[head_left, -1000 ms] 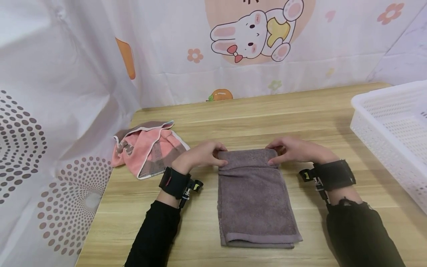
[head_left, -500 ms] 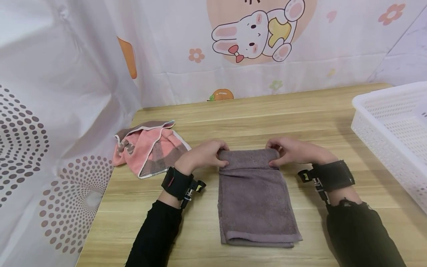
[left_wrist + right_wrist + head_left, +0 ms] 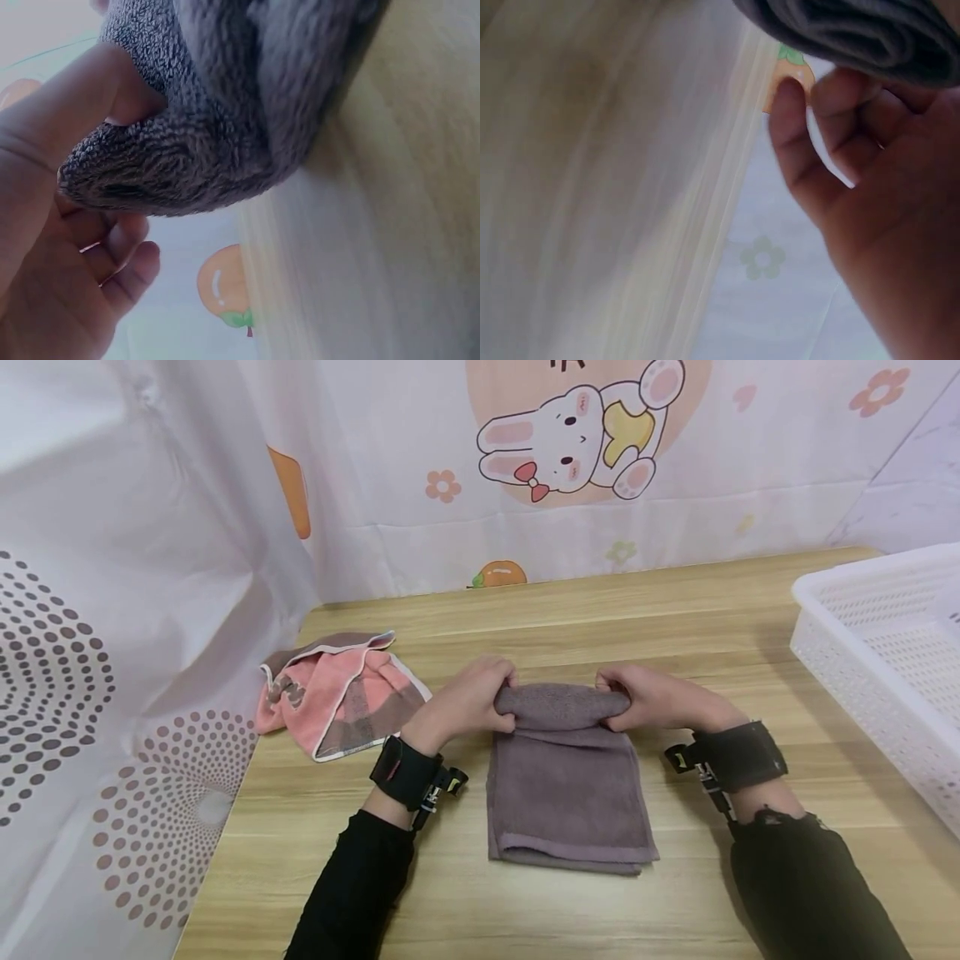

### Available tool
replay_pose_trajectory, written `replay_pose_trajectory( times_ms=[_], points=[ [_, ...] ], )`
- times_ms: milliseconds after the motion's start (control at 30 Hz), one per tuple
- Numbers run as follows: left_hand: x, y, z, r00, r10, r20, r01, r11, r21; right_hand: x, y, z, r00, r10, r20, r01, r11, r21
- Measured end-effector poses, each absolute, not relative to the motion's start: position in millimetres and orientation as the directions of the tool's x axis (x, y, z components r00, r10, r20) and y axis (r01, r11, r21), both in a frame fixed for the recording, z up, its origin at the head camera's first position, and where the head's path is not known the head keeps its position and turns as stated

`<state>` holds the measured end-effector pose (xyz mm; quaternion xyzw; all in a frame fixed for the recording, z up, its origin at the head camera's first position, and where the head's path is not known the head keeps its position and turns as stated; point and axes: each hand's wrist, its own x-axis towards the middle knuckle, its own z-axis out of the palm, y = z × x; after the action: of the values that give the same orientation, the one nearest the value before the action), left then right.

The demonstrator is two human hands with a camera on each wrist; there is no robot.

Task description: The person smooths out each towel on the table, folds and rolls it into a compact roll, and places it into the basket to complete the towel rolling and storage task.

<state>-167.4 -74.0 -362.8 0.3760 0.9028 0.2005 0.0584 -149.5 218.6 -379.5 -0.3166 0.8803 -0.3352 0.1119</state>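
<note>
A grey-brown towel (image 3: 570, 797) lies on the wooden table, its far end rolled into a thick roll. My left hand (image 3: 470, 697) grips the left end of that roll, thumb on the near side and fingers behind. At the right end my right hand (image 3: 656, 695) holds the roll in the same way. In the left wrist view the thumb presses into the towel (image 3: 210, 142), and layers show at its end. The right wrist view shows the coiled end of the towel (image 3: 870, 34) above curled fingers (image 3: 799, 139); the right thumb is hidden there.
A crumpled pink and brown towel (image 3: 341, 693) lies at the table's left edge. On the right stands a white perforated plastic basket (image 3: 840, 635). A white printed curtain (image 3: 375, 468) hangs behind and to the left of the table (image 3: 675, 618).
Both hands have turned the far end of the grey-brown towel over into a thicker, slightly raised roll. The towel's near edge has moved away from me, and its flat part is shorter.
</note>
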Motion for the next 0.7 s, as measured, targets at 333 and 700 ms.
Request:
replay_pose_trajectory(
  times_ms=[333,700],
  points=[
    [-169.1,-70.3,-365.9,-0.694,0.704,0.152,0.707,0.625,0.332,-152.5,213.4,-381.2,-0.760,-0.621,0.192,-0.603,0.562,-0.566],
    [-167.1,-68.2,-365.2,-0.654,0.743,0.142,0.743,0.596,0.304,-151.3,216.0,-372.8,-0.698,-0.703,0.138,-0.621,0.498,-0.605]
  ],
)
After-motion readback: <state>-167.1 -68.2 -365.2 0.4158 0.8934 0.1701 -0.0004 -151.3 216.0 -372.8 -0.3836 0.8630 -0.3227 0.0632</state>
